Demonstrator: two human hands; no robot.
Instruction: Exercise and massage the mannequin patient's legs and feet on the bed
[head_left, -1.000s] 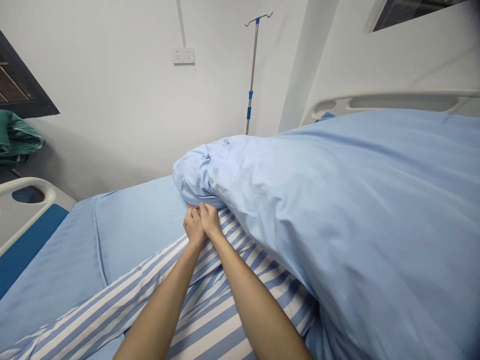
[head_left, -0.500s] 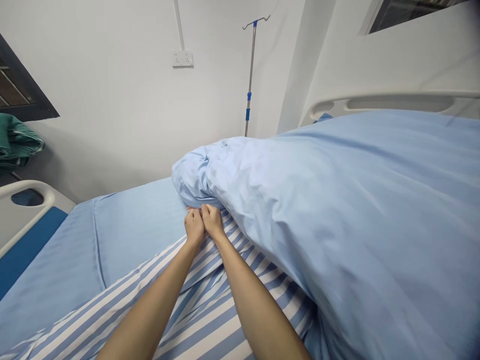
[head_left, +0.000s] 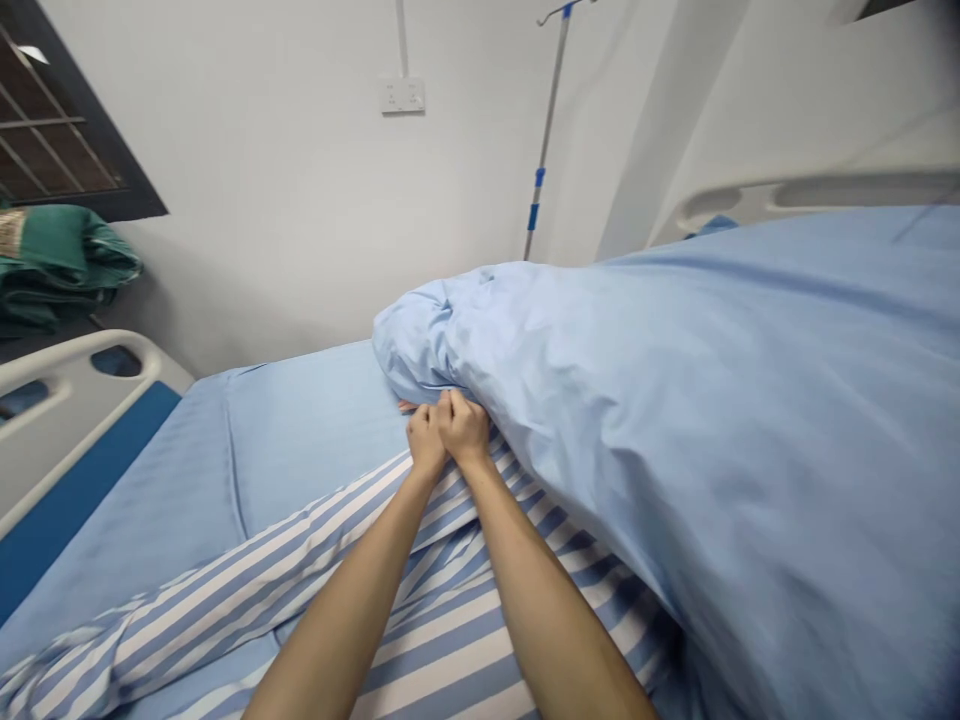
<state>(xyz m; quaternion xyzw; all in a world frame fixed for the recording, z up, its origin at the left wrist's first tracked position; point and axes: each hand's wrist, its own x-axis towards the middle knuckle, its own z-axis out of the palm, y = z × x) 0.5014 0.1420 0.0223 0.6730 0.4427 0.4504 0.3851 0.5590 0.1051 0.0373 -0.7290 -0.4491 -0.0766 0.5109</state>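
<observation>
My left hand (head_left: 425, 440) and my right hand (head_left: 463, 427) are pressed together, both closed, at the edge of a thick light-blue quilt (head_left: 570, 370). The fingers curl out of sight, so what lies inside them is hidden. Beneath my wrists spreads blue-and-white striped clothing (head_left: 247, 590), with a long sleeve-like part running to the lower left. A small skin-coloured patch (head_left: 406, 406) shows under the quilt's edge, just left of my hands; I cannot tell what it is.
Light-blue sheet (head_left: 315, 415) covers the bed. A pale bed board (head_left: 157, 365) stands at the left and another rail (head_left: 739, 205) at the far right. Behind the bed rise an IV pole (head_left: 551, 120) and a wall socket (head_left: 403, 96). Green folded cloth (head_left: 75, 255) lies at the left.
The view has shifted, so everything but my hands sits differently in the picture. My hands stay closed together near the quilt's edge, and the striped sleeve-like part lies more apart at lower left.
</observation>
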